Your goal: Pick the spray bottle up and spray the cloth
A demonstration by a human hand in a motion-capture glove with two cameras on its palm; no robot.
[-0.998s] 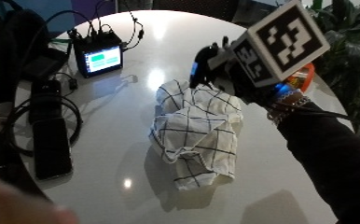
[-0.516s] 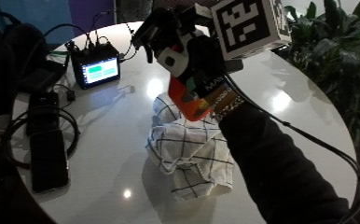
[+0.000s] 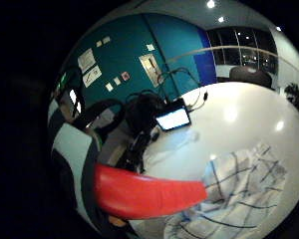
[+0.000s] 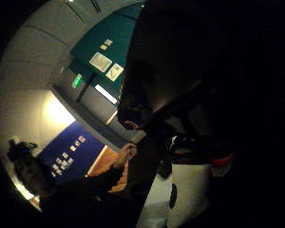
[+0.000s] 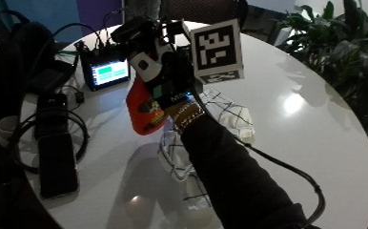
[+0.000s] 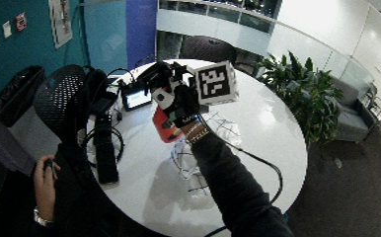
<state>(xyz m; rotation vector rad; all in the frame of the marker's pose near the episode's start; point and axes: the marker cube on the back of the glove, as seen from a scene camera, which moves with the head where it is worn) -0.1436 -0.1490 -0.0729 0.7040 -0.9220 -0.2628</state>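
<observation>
The right hand (image 5: 165, 76) has gone up — its fingers now curl round the red spray bottle (image 5: 145, 107), mid-frame above the counter (image 5: 311, 119). The checked cloth (image 5: 231, 114) lies below — spraying comes next.

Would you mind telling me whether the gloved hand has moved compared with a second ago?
Yes. The gloved right hand has lifted from beside the checked cloth toward the small lit screen, now gripping the red spray bottle above the table.
</observation>
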